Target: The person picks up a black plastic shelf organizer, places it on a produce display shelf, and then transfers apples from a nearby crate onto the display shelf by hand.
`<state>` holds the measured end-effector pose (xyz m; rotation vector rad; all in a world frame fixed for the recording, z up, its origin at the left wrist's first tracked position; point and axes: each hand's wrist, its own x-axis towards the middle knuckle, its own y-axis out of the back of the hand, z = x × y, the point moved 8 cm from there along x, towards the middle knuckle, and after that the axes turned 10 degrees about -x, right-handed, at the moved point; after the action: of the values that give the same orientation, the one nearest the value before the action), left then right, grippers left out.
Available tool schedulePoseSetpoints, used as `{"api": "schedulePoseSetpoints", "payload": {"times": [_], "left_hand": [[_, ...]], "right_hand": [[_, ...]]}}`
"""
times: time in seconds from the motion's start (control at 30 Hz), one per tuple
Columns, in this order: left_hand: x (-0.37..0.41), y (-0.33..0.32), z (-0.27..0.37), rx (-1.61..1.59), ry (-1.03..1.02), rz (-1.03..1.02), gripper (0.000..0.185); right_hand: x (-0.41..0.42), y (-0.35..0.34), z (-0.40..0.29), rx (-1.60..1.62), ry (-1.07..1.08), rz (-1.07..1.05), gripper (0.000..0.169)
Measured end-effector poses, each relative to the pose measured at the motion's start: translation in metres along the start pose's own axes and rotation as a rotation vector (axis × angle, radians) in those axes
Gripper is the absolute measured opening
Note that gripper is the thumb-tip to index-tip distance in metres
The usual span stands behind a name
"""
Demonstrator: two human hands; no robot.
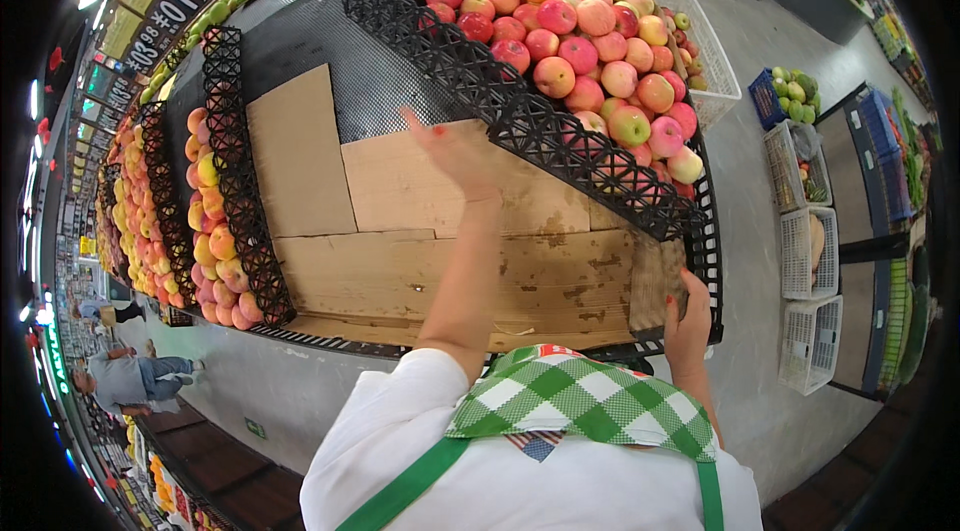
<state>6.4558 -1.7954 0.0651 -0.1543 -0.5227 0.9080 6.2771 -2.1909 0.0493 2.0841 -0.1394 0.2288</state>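
My left hand, blurred, hovers over a flat cardboard sheet in the middle of the sloped display stand. Its fingers are apart and nothing is in them. At the stand's right front corner, my right hand is at the edge of a worn cardboard strip, thumb and forefinger spread; whether it grips the strip cannot be told. A longer stained cardboard sheet spans the front. Another cardboard piece lies to the left. Behind them the black dimpled mat shows bare.
A black lattice divider holds back piled apples on the right. Another lattice divider borders peaches on the left. White plastic crates stand on the floor at right. A person is at the lower left.
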Motion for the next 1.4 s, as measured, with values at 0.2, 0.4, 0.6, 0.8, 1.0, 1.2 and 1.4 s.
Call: {"api": "schedulePoseSetpoints", "payload": {"times": [0.2,0.4,0.6,0.8,1.0,1.2,1.4], "left_hand": [[-0.005,-0.06,0.004,0.314,-0.421,-0.196,0.066],[0.054,-0.061,0.047,0.122,-0.601,-0.285,0.054],[0.136,-0.123,0.069,0.65,-1.008,-1.043,0.021],[0.132,-0.133,0.067,0.431,-1.035,-0.94,0.02],[0.127,-0.133,0.061,0.316,-1.057,-0.846,0.018],[0.12,-0.105,0.069,0.283,-0.987,-0.587,0.017],[0.045,-0.023,0.025,-0.076,-0.154,-0.207,0.063]], "right_hand": [[-0.009,-0.011,0.001,-0.099,0.15,0.01,0.031],[-0.006,-0.009,0.004,-0.066,0.125,0.012,0.028],[0.025,-0.002,-0.039,0.092,0.241,0.014,0.031],[0.153,0.01,-0.144,0.05,0.42,0.247,0.06],[0.224,-0.06,-0.196,-0.074,0.426,-0.093,0.063],[0.232,-0.075,-0.197,-0.174,0.505,0.073,0.038],[0.231,-0.069,-0.189,-0.104,0.506,0.142,0.039]]}}
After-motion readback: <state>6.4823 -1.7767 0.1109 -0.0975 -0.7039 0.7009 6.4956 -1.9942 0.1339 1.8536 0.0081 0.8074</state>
